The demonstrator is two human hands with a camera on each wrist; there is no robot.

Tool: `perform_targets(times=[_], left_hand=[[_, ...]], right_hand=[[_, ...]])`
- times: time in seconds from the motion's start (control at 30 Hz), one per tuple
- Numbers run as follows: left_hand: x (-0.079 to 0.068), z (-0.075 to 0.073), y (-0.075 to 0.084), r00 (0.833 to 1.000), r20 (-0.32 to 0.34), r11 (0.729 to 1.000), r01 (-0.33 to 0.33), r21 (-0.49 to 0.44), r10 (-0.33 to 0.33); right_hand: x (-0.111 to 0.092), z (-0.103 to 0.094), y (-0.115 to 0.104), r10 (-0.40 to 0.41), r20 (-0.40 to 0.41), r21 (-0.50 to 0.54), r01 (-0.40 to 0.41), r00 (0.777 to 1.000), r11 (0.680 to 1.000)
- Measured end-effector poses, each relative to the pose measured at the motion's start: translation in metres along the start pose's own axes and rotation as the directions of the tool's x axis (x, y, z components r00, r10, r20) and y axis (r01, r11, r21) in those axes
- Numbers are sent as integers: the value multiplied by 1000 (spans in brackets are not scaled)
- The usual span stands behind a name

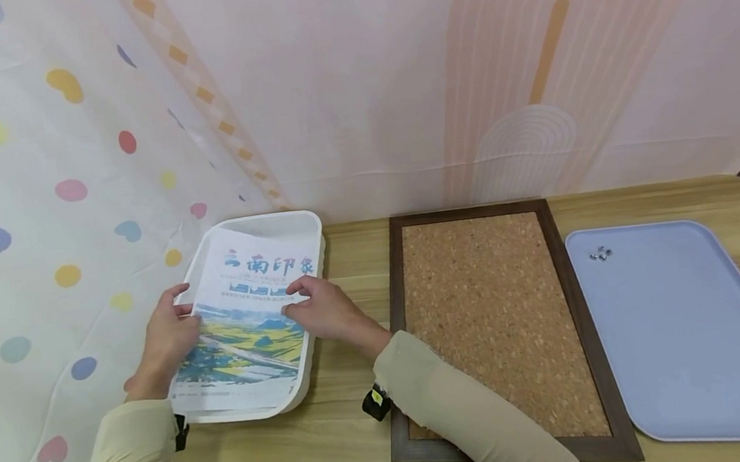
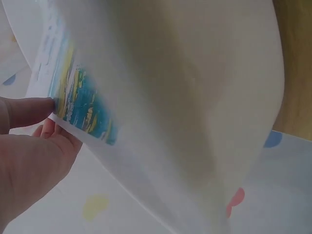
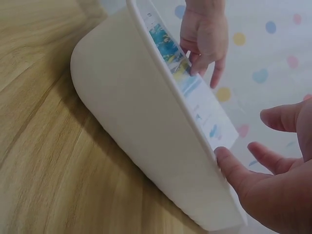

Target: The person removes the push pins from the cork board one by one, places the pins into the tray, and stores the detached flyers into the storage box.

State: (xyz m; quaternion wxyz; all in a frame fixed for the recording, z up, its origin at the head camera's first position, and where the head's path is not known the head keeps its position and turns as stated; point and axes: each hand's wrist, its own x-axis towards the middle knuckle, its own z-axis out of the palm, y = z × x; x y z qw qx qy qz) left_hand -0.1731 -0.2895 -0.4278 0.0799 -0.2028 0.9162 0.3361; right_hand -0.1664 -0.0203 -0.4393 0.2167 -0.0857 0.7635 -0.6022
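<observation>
A white bin (image 1: 312, 225) stands at the left with a printed sheet (image 1: 249, 289) in its mouth, showing coloured characters over a painted landscape. My left hand (image 1: 171, 335) pinches the sheet's left edge; the left wrist view has the thumb (image 2: 31, 111) on the printed face and fingers behind. Over the sheet's right side is my right hand (image 1: 325, 310), its fingers spread apart. In the right wrist view one fingertip (image 3: 223, 155) is right at the rim, and nothing lies between the fingers.
Right of the bin lies a cork board (image 1: 482, 309) in a dark wooden frame, with my right forearm across its lower left. A pale blue tray (image 1: 696, 334) beside it carries several small shiny pieces (image 1: 601, 254). Patterned cloth (image 1: 358, 100) hangs behind the wooden table (image 1: 354, 423).
</observation>
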Motion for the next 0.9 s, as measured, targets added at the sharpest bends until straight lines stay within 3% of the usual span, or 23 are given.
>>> perform_targets(times=[0.23, 0.6, 0.9], left_hand=[[2, 0, -4, 1000, 5, 1000, -1, 3, 1], [-5, -2, -6, 998, 8, 998, -58, -20, 59], [-13, -2, 5, 995, -11, 992, -97, -76, 96]], right_hand=[[0, 0, 3, 4, 23, 30, -5, 1000, 1000], [1, -1, 8, -21, 44, 95, 17, 999, 995], [-1, -7, 9, -26, 32, 88, 23, 999, 996]])
